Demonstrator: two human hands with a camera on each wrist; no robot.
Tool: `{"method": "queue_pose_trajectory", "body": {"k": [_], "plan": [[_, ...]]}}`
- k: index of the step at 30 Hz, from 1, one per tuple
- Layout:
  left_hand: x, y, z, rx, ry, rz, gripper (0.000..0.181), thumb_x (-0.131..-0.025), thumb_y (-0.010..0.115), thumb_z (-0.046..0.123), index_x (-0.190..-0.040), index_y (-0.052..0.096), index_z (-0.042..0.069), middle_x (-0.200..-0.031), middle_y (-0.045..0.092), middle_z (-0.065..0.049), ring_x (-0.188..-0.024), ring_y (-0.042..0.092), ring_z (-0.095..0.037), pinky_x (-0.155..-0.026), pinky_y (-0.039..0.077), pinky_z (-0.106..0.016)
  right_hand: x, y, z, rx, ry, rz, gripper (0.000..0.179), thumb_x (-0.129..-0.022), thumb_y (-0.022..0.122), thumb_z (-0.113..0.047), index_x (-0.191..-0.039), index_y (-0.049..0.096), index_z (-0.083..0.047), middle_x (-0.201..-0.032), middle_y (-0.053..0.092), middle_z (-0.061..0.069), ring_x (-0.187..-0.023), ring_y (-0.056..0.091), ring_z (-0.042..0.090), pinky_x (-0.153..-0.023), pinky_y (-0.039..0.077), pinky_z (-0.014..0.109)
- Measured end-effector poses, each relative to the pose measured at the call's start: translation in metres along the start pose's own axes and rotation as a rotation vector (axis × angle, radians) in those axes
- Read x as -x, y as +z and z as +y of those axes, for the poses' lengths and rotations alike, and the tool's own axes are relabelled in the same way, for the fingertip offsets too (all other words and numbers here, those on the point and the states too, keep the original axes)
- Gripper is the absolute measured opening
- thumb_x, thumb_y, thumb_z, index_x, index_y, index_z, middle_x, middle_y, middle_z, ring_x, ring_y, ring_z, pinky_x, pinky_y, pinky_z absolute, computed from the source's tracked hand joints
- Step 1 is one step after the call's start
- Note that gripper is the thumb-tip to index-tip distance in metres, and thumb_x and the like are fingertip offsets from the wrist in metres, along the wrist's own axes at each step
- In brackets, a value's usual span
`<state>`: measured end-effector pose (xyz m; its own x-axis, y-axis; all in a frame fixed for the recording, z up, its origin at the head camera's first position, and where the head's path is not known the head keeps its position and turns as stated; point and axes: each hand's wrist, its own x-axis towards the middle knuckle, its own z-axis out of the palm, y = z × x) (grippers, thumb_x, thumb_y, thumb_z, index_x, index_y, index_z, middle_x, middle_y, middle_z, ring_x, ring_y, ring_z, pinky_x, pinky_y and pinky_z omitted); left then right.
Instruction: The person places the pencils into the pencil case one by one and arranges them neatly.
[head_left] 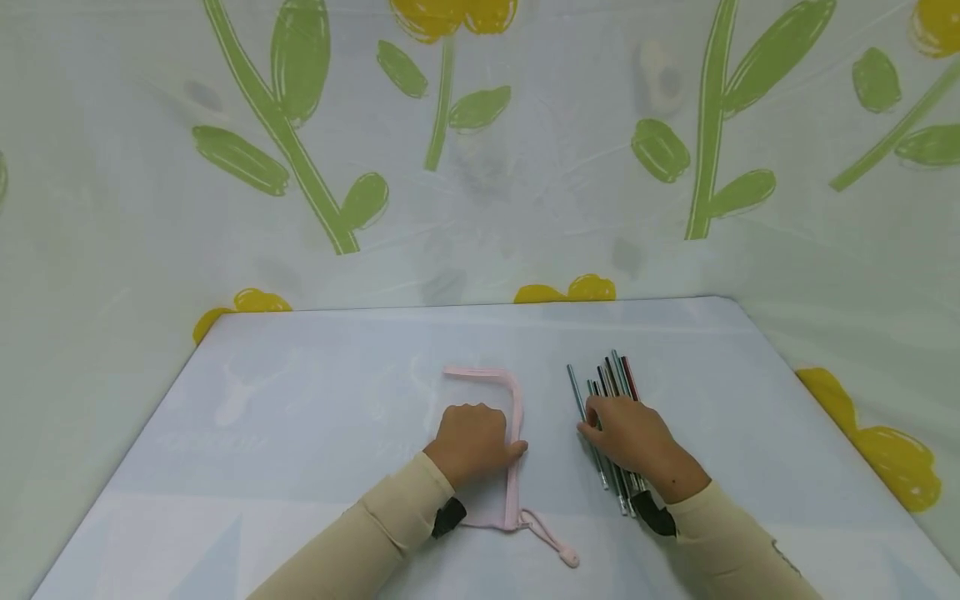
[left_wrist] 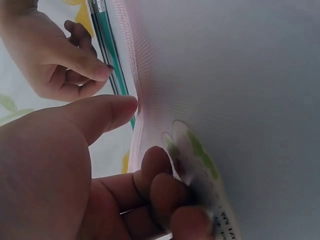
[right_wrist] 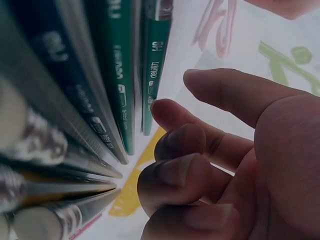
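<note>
A flat pink-edged zip pouch [head_left: 515, 417] of pale mesh lies on the table, a looped cord [head_left: 546, 537] trailing from its near corner. My left hand [head_left: 468, 446] rests on it. In the left wrist view, its thumb touches the zip edge and its curled fingertips meet a whitish patch with green marks and print [left_wrist: 197, 160]. To the right, several pencils [head_left: 617, 379] lie side by side under my right hand [head_left: 633, 433]. One teal pencil [right_wrist: 153, 70] lies at the bundle's left side; the right index fingertip is right at it, thumb apart. Metal-banded erasers show at the near ends.
A white table [head_left: 337, 375] with faint prints spreads under everything. Behind it and at the sides hangs a pale curtain [head_left: 540, 208] with green stems and yellow flowers. Dark bands [head_left: 654, 512] circle both wrists below beige sleeves [head_left: 360, 533].
</note>
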<state>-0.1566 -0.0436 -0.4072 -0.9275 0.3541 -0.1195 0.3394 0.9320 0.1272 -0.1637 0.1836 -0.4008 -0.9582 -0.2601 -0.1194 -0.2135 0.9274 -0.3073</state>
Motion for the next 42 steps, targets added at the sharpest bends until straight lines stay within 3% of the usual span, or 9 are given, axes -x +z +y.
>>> {"method": "queue_pose_trajectory", "body": {"k": [12,20,30,35,42], "plan": [[-0.002,0.003,0.0,-0.012,0.018,-0.031,0.054,-0.092,0.061,0.053,-0.056,0.044,0.018,-0.052,0.035,0.006,-0.047,0.035,-0.009,-0.044,0.03,-0.027,-0.001,0.0,0.004,0.036,-0.014,-0.027,0.019,-0.092,0.073,-0.027,-0.084,0.064,-0.012,-0.073,0.062,-0.001,-0.061,0.05,0.012,-0.053,0.041,0.027],[-0.004,0.0,-0.001,0.033,-0.02,-0.098,0.049,-0.095,0.058,0.052,-0.062,0.05,0.016,-0.056,0.043,0.003,-0.053,0.042,-0.011,-0.049,0.035,-0.03,-0.002,0.0,0.006,0.045,-0.02,-0.031,0.019,-0.092,0.073,-0.025,-0.082,0.063,-0.012,-0.07,0.06,-0.002,-0.061,0.05,0.012,-0.053,0.041,0.027],[-0.003,-0.003,-0.01,0.196,-0.035,-0.185,0.048,-0.097,0.054,0.048,-0.062,0.052,0.016,-0.057,0.046,0.003,-0.056,0.046,-0.013,-0.051,0.037,-0.03,-0.003,0.001,0.005,0.028,-0.013,-0.047,0.018,-0.092,0.072,-0.025,-0.089,0.062,-0.01,-0.073,0.061,-0.001,-0.062,0.051,0.013,-0.055,0.042,0.028],[-0.001,-0.006,-0.017,0.316,-0.021,-0.226,0.039,-0.099,0.054,0.045,-0.073,0.06,0.016,-0.061,0.055,0.003,-0.058,0.051,-0.012,-0.054,0.039,-0.028,-0.003,0.0,0.005,0.018,-0.017,-0.046,0.018,-0.092,0.072,-0.024,-0.088,0.062,-0.01,-0.073,0.061,-0.001,-0.063,0.051,0.013,-0.055,0.042,0.028],[0.003,-0.007,-0.022,0.389,-0.009,-0.209,0.031,-0.099,0.056,0.04,-0.079,0.061,0.016,-0.068,0.058,0.004,-0.061,0.052,-0.011,-0.057,0.04,-0.027,-0.003,0.002,0.007,0.003,-0.004,-0.047,0.018,-0.093,0.071,-0.024,-0.088,0.062,-0.009,-0.073,0.061,0.0,-0.063,0.051,0.013,-0.056,0.043,0.028]]}}
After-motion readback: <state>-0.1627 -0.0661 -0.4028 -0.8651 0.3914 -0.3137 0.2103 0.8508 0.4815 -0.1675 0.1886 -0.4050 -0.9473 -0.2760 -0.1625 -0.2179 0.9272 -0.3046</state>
